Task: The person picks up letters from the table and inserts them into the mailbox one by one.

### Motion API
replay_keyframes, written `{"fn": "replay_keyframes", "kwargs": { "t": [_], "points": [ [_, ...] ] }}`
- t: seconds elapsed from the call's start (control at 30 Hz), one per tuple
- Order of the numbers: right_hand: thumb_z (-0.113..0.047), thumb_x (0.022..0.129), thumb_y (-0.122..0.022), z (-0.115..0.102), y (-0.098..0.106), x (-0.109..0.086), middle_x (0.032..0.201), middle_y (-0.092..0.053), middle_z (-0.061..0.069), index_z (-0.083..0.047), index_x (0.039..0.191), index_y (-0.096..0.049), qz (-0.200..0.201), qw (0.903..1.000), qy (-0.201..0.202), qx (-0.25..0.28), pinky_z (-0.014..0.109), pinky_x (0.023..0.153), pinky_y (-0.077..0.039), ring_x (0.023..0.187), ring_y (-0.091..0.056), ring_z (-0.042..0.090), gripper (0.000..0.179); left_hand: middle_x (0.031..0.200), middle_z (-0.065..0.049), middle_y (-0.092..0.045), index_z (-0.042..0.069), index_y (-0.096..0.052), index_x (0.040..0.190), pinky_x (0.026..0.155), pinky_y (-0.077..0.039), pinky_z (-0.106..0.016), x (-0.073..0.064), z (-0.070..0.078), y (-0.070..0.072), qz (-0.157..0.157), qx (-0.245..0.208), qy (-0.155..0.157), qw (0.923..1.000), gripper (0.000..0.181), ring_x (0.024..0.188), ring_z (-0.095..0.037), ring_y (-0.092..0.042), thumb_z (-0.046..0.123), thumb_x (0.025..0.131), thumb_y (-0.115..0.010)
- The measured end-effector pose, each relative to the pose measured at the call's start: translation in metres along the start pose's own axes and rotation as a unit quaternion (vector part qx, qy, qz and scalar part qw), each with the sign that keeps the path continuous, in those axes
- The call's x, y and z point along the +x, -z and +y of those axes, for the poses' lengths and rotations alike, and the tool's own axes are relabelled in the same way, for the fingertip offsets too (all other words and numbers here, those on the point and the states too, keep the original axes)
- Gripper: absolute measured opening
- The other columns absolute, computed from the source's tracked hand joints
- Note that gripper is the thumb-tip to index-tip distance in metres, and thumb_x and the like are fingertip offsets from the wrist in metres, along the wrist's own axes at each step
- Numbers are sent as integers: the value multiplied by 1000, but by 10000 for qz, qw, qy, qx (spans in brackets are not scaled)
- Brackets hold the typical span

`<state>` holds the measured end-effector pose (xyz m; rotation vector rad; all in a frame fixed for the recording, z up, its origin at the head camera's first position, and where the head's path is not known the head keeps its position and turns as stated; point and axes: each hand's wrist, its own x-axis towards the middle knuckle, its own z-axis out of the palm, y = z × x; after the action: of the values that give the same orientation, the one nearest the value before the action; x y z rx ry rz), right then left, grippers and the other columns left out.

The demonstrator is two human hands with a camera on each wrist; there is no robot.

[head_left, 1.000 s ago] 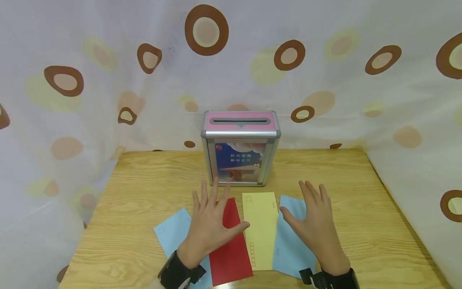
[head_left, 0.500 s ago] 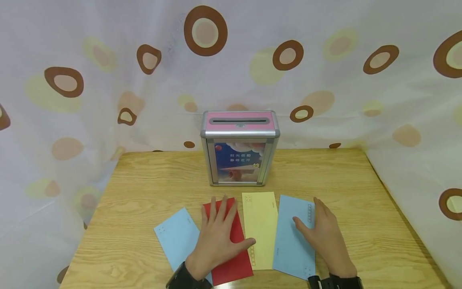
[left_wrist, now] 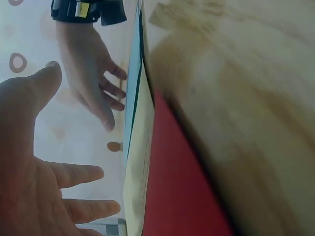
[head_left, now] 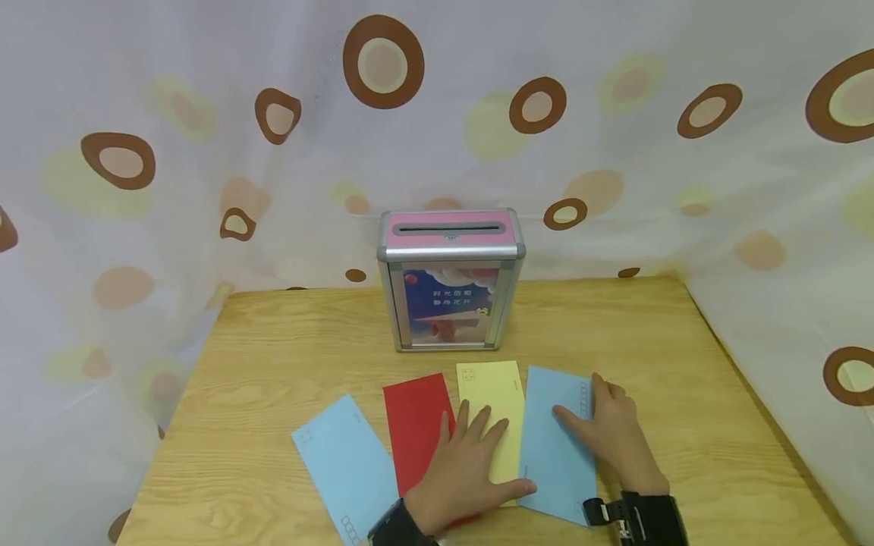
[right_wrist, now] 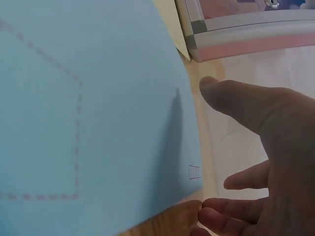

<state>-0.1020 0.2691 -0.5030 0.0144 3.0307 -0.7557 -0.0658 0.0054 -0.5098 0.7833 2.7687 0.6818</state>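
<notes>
Four envelopes would exceed my count, so several lie fanned on the wooden table: a left blue envelope (head_left: 348,462), a red envelope (head_left: 415,425), a yellow envelope (head_left: 492,379) and a right blue envelope (head_left: 556,470). My left hand (head_left: 467,470), fingers spread, is over the red and yellow envelopes and hides their lower parts. Its thumb overlaps the right blue envelope's edge in the head view. My right hand (head_left: 617,440) is at that blue envelope's right side. In the right wrist view its fingertips (right_wrist: 209,216) are right at the envelope's edge, and the thumb stands apart from the paper.
Behind the envelopes stands a pink-topped metal letter box (head_left: 451,303) with a slot (head_left: 451,228) in its top and a picture on its front. A white patterned cloth (head_left: 437,152) hangs behind and beside the wooden table (head_left: 273,356).
My left hand has moved right and nearer, from over the left blue and red envelopes to the red and yellow ones. My right hand has come down to the right blue envelope's edge.
</notes>
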Motion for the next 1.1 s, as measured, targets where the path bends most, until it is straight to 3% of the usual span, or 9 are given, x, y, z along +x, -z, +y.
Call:
{"fn": "replay_keyframes", "kwargs": {
  "t": [0.13,0.23,0.47,0.77,1.1],
  "points": [
    [-63,86,-62,2,0,4,135,-30,47,17,144,-24,-111,9998,-152,-15,71,91,-41,119,-36,61,107,151,-8,-40,22,-44,145,108,-25,-70,8,8,-8,-104,182,-257,9995,87,141,-41,-22,83,83,-37],
    [-62,85,-63,3,-3,7,135,-29,45,18,143,-27,-115,9998,-183,-47,67,89,-45,117,-40,58,105,147,-6,-45,23,-49,141,105,-31,-68,12,11,-13,-64,463,-389,9981,75,137,-39,-32,74,86,-49],
    [-57,86,-65,6,-9,9,130,-34,41,17,135,-41,57,9994,-255,-221,62,81,-50,109,-49,53,91,144,-5,-47,24,-58,133,104,-37,-63,12,18,-14,-29,911,-358,9952,65,134,-35,-39,60,80,-69],
    [-49,90,-65,8,-4,12,126,-36,40,14,134,-43,19,9994,-345,-63,61,77,-52,99,-55,50,80,143,-5,-47,23,-60,131,105,-36,-62,11,22,-14,92,854,-349,9957,64,135,-35,-37,57,78,-74],
    [-41,92,-64,10,1,19,115,-45,37,9,125,-51,-197,9988,-438,-39,52,69,-53,88,-56,40,61,143,-3,-47,27,-60,130,105,-37,-61,13,19,-13,-96,801,-261,9964,64,133,-31,-39,59,76,-74]
  ]
}}
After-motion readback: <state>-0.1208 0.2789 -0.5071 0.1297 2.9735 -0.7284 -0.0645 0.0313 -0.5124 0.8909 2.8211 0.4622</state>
